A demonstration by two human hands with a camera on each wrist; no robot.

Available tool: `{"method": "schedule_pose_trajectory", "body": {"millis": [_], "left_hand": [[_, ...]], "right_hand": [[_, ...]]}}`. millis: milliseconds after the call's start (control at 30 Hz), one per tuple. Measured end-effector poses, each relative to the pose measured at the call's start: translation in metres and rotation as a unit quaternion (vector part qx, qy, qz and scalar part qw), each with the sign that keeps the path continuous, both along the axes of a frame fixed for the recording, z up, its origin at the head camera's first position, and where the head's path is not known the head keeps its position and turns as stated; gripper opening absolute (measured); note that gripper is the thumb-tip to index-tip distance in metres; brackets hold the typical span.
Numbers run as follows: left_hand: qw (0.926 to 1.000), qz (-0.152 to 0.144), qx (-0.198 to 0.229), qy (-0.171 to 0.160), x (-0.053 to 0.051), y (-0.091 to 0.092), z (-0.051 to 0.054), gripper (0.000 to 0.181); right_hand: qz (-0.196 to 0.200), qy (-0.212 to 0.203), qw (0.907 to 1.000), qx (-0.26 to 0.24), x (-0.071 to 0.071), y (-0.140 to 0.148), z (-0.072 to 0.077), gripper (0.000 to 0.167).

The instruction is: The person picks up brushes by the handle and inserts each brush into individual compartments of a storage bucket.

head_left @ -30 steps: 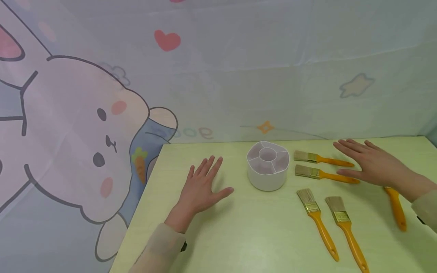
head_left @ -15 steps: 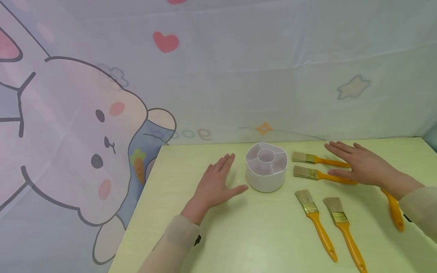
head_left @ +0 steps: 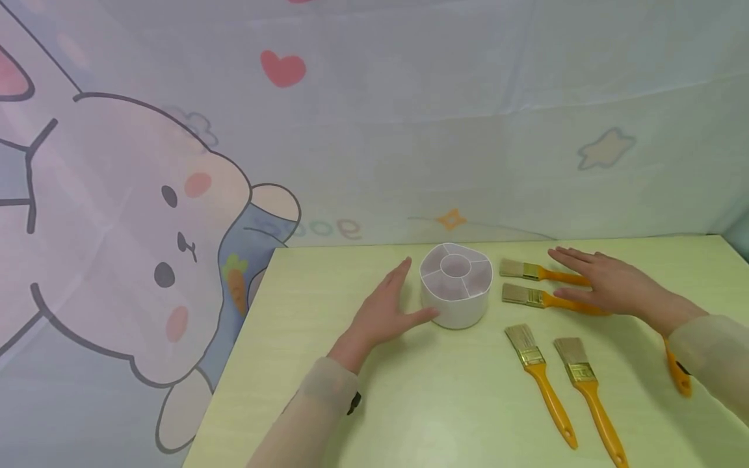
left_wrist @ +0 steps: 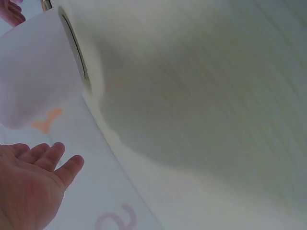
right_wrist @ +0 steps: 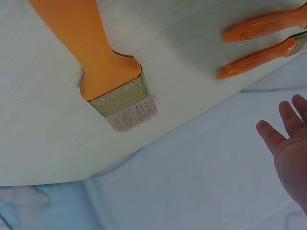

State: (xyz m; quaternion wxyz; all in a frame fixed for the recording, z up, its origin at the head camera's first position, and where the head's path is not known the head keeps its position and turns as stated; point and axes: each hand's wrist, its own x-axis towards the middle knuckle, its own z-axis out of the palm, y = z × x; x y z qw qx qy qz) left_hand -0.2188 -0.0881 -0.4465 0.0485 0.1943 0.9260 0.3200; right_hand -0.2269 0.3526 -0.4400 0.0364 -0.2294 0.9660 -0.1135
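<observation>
A white round organizer (head_left: 456, 312), split into several compartments around a central ring, stands upright on the table. Just left of it is my left hand (head_left: 380, 315), fingers straight and thumb spread toward its front; whether the thumb touches cannot be told. The left wrist view shows the organizer's side (left_wrist: 38, 67) beyond my fingers. My right hand (head_left: 614, 279) hovers with extended fingers above the orange handles of two paintbrushes, the upper paintbrush (head_left: 521, 270) and the lower paintbrush (head_left: 526, 296), hiding part of them. It holds nothing.
Two more paintbrushes, a left one (head_left: 541, 377) and a right one (head_left: 585, 383), lie nearer the front. A wide paintbrush (right_wrist: 110, 72) is partly under my right sleeve in the head view. Behind the pale table (head_left: 433, 403) hangs a printed cloth (head_left: 374, 149).
My left hand has moved right, up beside the organizer. The right hand has shifted left over the brush handles. Organizer and paintbrushes stay where they were.
</observation>
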Motion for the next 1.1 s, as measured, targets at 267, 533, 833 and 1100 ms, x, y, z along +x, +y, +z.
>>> {"method": "schedule_pose_trajectory", "body": {"millis": [267,533,833,1100], "left_hand": [[0.9997,-0.007,0.023,-0.011,-0.003,0.008,0.000,0.112],[0.9991,-0.001,0.038,-0.021,-0.005,0.012,-0.005,0.114],[0.9989,-0.018,0.043,-0.008,-0.007,0.016,-0.005,0.112],[0.9986,-0.011,0.047,-0.024,-0.008,0.020,-0.007,0.116]], "right_hand": [[0.015,0.012,0.9998,0.011,-0.010,0.001,-0.008,0.074],[0.024,0.006,0.9997,0.006,-0.019,0.001,-0.018,0.069],[0.040,0.023,0.9988,0.016,-0.023,0.002,-0.027,0.064],[0.042,0.027,0.9986,0.015,-0.027,0.003,-0.034,0.063]]}}
